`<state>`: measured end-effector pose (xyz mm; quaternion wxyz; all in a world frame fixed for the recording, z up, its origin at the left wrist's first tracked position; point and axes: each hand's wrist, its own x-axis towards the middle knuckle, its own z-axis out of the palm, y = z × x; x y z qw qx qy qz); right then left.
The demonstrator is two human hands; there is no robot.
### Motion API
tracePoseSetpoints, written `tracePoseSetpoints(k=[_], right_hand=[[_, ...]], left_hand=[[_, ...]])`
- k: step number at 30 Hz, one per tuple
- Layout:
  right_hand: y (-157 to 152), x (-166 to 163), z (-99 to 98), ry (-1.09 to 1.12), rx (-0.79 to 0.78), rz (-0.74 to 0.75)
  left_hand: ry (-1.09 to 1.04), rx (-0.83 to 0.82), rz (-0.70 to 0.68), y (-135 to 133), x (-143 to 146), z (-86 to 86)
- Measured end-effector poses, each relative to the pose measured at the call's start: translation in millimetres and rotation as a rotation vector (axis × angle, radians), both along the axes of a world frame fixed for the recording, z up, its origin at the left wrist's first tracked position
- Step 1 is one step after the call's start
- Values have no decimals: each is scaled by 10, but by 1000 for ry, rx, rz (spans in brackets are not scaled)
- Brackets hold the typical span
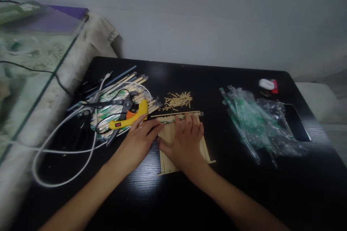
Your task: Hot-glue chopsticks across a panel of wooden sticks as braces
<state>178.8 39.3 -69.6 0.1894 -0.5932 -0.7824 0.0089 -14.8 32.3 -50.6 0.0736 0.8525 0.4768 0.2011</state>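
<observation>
A flat panel of wooden sticks (169,151) laid side by side rests on the black table, with a crosswise stick along its near edge. Across its far end lies a pair of chopsticks in a clear, green-printed wrapper (201,114). My left hand (139,139) has its fingertips pressed together at the left end of that wrapped pair. Over the panel, my right hand (187,144) has bent fingers holding the wrapped chopsticks, which partly hide beneath them. A yellow glue gun (130,120) with an orange trigger lies just beyond my left hand.
Short cut stick pieces (179,100) are heaped behind the panel. On the left are wrapped chopsticks (108,103), black-handled cutters (126,104) and a looped white cable (58,151). Empty plastic wrappers (249,119), a phone (296,122) and a white case (267,84) lie right.
</observation>
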Motion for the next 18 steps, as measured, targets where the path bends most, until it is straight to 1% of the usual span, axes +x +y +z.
tracePoseSetpoints(k=[5, 10, 18], right_hand=[[-11, -13, 0, -30, -27, -33], [-20, -30, -3, -22, -3, -56], [-25, -25, -16, -18, -10, -37]], left_hand=[[3, -8, 3, -6, 10, 35], [-32, -38, 33, -9, 23, 63], [-27, 30, 8, 36, 41, 73]])
